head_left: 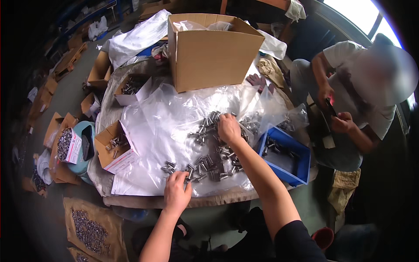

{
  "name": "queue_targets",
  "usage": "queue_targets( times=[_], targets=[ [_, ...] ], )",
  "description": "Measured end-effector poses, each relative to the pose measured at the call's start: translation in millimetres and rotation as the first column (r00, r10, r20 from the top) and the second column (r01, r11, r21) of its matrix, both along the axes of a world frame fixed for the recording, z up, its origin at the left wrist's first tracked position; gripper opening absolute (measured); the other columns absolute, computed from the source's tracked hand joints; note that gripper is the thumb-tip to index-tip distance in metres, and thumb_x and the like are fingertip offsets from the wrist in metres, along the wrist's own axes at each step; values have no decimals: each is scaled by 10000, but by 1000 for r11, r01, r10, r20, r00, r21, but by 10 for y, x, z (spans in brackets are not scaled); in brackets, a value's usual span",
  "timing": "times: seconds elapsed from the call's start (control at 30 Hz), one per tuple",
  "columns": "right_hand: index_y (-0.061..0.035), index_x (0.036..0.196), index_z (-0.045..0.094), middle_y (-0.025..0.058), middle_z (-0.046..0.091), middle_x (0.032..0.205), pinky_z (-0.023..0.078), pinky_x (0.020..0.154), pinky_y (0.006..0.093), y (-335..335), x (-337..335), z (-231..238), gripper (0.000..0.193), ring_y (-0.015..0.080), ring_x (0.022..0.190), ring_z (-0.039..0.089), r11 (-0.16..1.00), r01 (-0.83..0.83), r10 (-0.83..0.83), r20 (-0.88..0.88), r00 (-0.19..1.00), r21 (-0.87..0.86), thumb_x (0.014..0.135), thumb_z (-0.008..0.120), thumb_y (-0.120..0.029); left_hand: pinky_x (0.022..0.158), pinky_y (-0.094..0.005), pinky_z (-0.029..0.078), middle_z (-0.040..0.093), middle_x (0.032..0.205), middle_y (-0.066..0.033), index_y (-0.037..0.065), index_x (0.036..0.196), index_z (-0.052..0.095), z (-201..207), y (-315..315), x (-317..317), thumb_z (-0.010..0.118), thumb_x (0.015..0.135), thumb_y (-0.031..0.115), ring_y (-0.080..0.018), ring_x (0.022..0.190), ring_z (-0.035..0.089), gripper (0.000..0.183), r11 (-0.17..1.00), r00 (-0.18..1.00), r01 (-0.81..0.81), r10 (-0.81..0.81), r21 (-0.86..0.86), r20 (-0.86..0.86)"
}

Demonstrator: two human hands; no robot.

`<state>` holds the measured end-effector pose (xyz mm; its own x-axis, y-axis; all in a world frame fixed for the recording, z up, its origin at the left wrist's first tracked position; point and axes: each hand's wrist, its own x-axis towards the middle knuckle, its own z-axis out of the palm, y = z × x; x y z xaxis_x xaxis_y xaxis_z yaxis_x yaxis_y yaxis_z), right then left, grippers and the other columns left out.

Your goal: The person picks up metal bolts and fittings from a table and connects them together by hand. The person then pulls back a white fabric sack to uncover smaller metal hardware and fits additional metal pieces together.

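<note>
Short shiny metal pieces, shaped like bolts [206, 162], lie in loose heaps on clear plastic sheeting [148, 139] over the work table. My left hand [176, 192] is at the near left edge of the heap, thumb apart from the fingers, fingertips beside a few pieces. Farther off and to the right, my right hand [229, 128] reaches into the upper heap with its fingers bent down among the pieces. Whatever lies under those fingers is hidden by the hand. More metal pieces surround it on both sides.
A large cardboard box [214, 56] stands at the back. Right of the heap is a blue bin [286, 161] holding some pieces; on the left, a small open carton [114, 146] holds others. A co-worker [349, 96] sits at the right, holding a dark object. A dark red glove [260, 82] lies behind.
</note>
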<state>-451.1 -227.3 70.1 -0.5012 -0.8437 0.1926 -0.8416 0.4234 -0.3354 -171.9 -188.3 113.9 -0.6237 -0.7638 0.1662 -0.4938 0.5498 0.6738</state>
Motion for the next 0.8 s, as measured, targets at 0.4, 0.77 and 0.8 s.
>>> queue_targets(
  times=[0.4,0.77,0.8],
  targets=[
    [-143,1063,489,111,497,1005,374,770,443,436,237,61,346,275,962,484,991,-107,116,-122,986,78,744,487,-276,878,-406,376,413,1147,-234,42,1098,487,-127,-6,74,649,655,97,-395,1038,425,476,999,979,-38,39,-5,198],
    [-127,1100,488,114,475,1126,321,863,460,448,239,117,392,292,1054,433,988,-152,153,-56,987,25,783,481,-356,872,-397,378,417,1141,-229,54,1069,514,-147,-14,47,645,634,93,-383,1038,431,455,998,980,-56,53,8,194],
    [-134,1091,484,111,481,1108,315,859,478,375,215,56,383,288,1049,435,1000,7,-4,-123,992,23,789,469,-368,873,-397,377,417,1141,-233,54,1066,516,-122,-11,21,646,635,93,-383,1037,432,452,999,980,-50,46,17,195]
  ],
)
